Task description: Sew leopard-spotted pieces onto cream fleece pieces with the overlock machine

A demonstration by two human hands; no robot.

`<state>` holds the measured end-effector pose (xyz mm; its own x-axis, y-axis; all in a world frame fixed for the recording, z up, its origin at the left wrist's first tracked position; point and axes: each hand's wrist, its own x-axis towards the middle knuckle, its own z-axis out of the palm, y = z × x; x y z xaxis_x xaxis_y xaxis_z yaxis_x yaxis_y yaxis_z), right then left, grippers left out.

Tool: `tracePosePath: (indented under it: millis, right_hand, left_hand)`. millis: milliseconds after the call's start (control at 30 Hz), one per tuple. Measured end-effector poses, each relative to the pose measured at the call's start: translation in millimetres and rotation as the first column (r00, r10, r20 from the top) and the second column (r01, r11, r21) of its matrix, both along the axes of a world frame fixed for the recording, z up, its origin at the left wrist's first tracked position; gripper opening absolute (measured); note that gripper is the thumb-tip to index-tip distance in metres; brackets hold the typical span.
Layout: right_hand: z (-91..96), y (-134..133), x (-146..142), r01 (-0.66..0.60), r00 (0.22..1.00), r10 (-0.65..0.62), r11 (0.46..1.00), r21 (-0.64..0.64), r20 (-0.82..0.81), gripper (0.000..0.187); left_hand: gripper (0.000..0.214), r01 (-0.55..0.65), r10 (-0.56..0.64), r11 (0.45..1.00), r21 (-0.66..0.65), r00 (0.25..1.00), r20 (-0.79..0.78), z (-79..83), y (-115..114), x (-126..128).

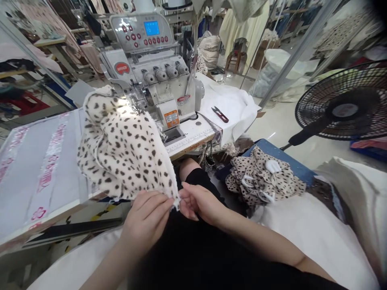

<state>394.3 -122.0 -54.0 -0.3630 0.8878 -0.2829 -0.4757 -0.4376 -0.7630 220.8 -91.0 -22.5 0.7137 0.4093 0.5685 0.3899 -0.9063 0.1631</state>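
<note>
The left hand [146, 220] pinches the near edge of a spotted fleece panel [123, 149] draped against the overlock machine [157, 76], the right hand [201, 203] open just beside it, more spotted fabric [264, 177] bunched at right.

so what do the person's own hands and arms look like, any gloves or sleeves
The left hand and right hand are bare, with no gloves and no visible rings or watch. The left forearm and right forearm are bare too, with no sleeve on them. Dark clothing shows between the arms.
</note>
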Motion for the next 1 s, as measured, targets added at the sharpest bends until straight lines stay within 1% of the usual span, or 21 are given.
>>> tracePosePath:
  millis: [167, 333, 433, 533, 633, 700, 800, 1000]
  right_hand:
    - [-0.1, 2.2, -1.0, -0.023, 1.000, 0.022, 0.999, 0.034, 0.020, 0.044]
    - [0.8, 4.1, -4.8, 0.015, 0.995, -0.018, 0.999, 0.034, 0.099, 0.039]
    - [1.2, 4.2, -5.9, 0.034, 0.994, -0.036, 0.999, 0.024, 0.099, 0.036]
    - [2.8, 3.9, -4.9, 0.026, 0.999, -0.025, 0.999, -0.038, 0.029, 0.038]
    - [5.8, 3.6, -2.4, -0.035, 0.993, 0.021, 0.992, -0.123, -0.112, 0.040]
    - [7.8, 3.4, -0.5, -0.077, 0.981, 0.047, 0.985, -0.156, -0.187, 0.040]
    - [9.6, 3.2, 2.0, -0.118, 0.967, 0.074, 0.978, -0.172, -0.243, 0.042]
    - [7.2, 2.4, 4.4, -0.197, 0.937, 0.137, 0.967, -0.161, -0.322, 0.041]
  left_hand:
    - [0.025, -0.012, 0.010, 0.999, 0.050, 1.000, 0.023, 1.9, -1.5, 1.1]
    - [0.025, -0.021, 0.020, 0.998, 0.058, 1.000, 0.017, -0.5, -3.1, 0.3]
    - [0.025, -0.022, 0.024, 0.997, 0.078, 1.000, -0.017, -3.1, -2.7, 0.0]
    - [0.022, -0.034, 0.038, 0.995, 0.090, 0.998, -0.040, -5.6, -1.9, 0.3]
    - [0.019, -0.050, 0.053, 0.994, 0.101, 0.998, -0.027, -7.5, -1.1, 0.9]
    - [0.020, -0.044, 0.045, 0.994, 0.103, 0.999, -0.009, -8.5, -0.8, 1.2]
    - [0.020, -0.045, 0.044, 0.994, 0.097, 0.999, 0.010, -9.2, -1.0, 2.0]
    - [0.019, -0.070, 0.070, 0.996, 0.064, 0.998, 0.000, -6.1, -4.1, 3.6]
